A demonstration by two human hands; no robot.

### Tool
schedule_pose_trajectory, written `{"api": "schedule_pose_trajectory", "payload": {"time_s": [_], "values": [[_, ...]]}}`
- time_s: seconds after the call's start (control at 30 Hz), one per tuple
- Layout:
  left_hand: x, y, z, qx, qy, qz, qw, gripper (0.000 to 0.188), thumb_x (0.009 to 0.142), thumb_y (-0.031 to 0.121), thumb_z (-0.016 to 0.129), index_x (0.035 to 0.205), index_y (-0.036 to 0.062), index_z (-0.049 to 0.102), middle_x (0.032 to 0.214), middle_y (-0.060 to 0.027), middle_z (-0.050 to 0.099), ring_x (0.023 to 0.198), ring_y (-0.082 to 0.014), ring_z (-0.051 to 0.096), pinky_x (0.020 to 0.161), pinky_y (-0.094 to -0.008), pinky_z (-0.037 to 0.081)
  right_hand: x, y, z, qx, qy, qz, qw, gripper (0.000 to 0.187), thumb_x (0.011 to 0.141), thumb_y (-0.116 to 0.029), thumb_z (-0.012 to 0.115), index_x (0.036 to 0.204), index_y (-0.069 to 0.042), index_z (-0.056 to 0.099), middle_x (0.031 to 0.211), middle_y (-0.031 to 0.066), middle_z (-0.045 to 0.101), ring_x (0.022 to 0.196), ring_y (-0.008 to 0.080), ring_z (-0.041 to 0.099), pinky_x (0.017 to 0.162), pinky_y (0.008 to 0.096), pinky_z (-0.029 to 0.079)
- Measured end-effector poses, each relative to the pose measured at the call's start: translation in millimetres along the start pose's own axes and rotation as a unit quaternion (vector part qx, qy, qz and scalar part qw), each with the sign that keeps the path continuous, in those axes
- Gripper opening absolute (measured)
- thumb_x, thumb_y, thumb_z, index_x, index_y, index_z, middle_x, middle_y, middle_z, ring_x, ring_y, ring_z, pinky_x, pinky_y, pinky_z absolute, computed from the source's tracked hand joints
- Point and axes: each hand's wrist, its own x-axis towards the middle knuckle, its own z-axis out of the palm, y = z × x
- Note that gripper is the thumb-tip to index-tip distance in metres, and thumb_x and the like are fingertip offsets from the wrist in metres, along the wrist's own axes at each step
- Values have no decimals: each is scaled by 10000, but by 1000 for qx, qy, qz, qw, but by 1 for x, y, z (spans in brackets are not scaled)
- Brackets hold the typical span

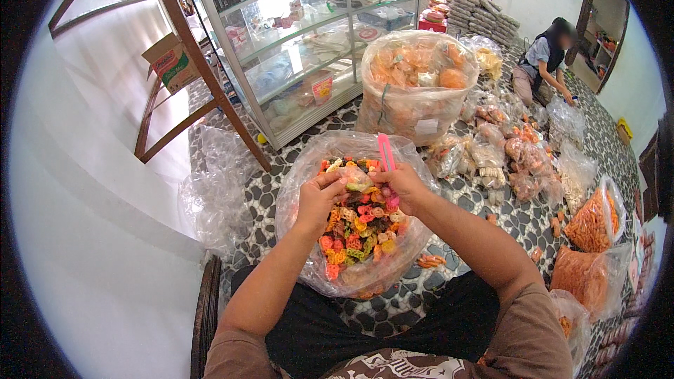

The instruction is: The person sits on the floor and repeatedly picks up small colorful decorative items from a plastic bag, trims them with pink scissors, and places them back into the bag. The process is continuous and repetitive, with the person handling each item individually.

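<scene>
Over a large open clear plastic sack [295, 203] of colourful wheel- and twist-shaped crackers [358, 238], both of my hands come together. A small clear plastic bag [357, 181] with something pale and coloured inside is between them. My left hand [317, 195] is closed, pinching the bag's left side. My right hand [406, 188] is closed round a long pink plastic tool [385, 149], whose slotted end sticks up above the fingers; its lower part shows below them. The right fingertips also reach the bag's edge. What kind of tool it is, I cannot tell.
Beyond stands a tall sack [414, 109] of packed orange snacks. Many filled bags [526, 158] cover the floor at right, with an orange snack bag [593, 221] nearer. Left are loose plastic bags [214, 196], a wooden frame [200, 70] and a glass cabinet [302, 42]. Another person [544, 63] crouches far right.
</scene>
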Motion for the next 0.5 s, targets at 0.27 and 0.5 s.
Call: {"api": "schedule_pose_trajectory", "payload": {"time_s": [0.27, 0.5], "values": [[-1, 1, -3, 284, 59, 133, 948, 197, 981, 164, 681, 1007, -27, 722, 833, -61, 722, 735, -135, 669, 696, -296, 518, -3, 5, -2, -156, -61, -124, 978, 228, 863, -78, 777, 1045, 21, 682, 755, 25, 637, 591, 99, 574, 549, 265, 480], [-12, 6, 5, 398, 97, 205, 889, 197, 986, 184, 670, 1052, -1, 686, 862, -146, 739, 784, -218, 710, 732, -358, 534, -8, 13, 1, -377, -1, -277, 884, 247, 863, -152, 779, 1033, 3, 689, 852, 152, 719, 739, 283, 689, 696, 402, 528]]}}
